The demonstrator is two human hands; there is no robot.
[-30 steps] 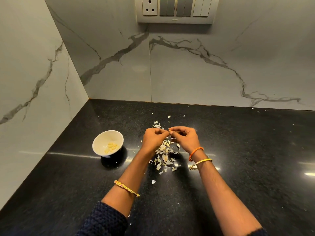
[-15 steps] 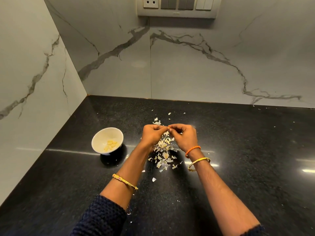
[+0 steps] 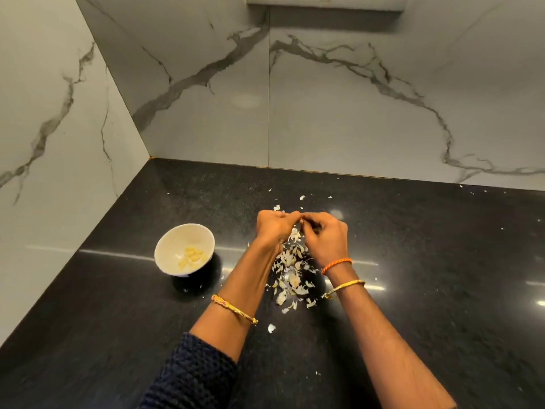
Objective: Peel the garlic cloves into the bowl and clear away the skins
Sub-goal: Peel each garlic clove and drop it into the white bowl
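Observation:
My left hand (image 3: 274,227) and my right hand (image 3: 326,237) meet fingertip to fingertip above the black counter, both pinching a small garlic clove (image 3: 300,220) that the fingers mostly hide. Directly below and between my wrists lies a heap of pale garlic skins (image 3: 290,274). A white bowl (image 3: 168,255) stands to the left of my left hand, with several peeled yellowish cloves (image 3: 191,257) lying in it.
Loose skin flakes are scattered on the counter (image 3: 427,261) behind my hands and near my forearms, one larger flake (image 3: 271,328) toward me. Marble walls close the corner at the left and the back. A switch panel (image 3: 324,1) sits on the back wall.
The view has tilted downward, so the switch panel has slid toward the top edge. My hands stay together over the skin heap, still working the clove.

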